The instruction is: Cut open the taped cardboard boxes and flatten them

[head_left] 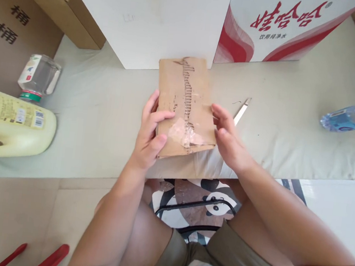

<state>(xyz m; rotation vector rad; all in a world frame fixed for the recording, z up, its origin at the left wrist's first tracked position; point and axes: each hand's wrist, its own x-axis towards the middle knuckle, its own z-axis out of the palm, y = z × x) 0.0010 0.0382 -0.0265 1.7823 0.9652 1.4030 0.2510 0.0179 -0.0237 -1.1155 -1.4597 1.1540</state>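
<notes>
A torn piece of brown corrugated cardboard (185, 104) with a ragged strip down its middle and old tape near its front edge lies on a pale cushion (103, 111). My left hand (150, 132) grips its left edge, thumb on top and fingers curled round. My right hand (228, 138) rests against the cardboard's right edge with fingers stretched out. A thin pale blade-like tool (241, 111) lies on the cushion just right of my right hand.
A yellow jug (8, 124) and a small clear bottle (38, 76) lie at the left. A water bottle (352, 114) lies at the right. A white board (145, 18), a red-and-white carton (282, 25) and brown boxes (12, 33) stand behind. Red handles (50, 259) lie on the floor.
</notes>
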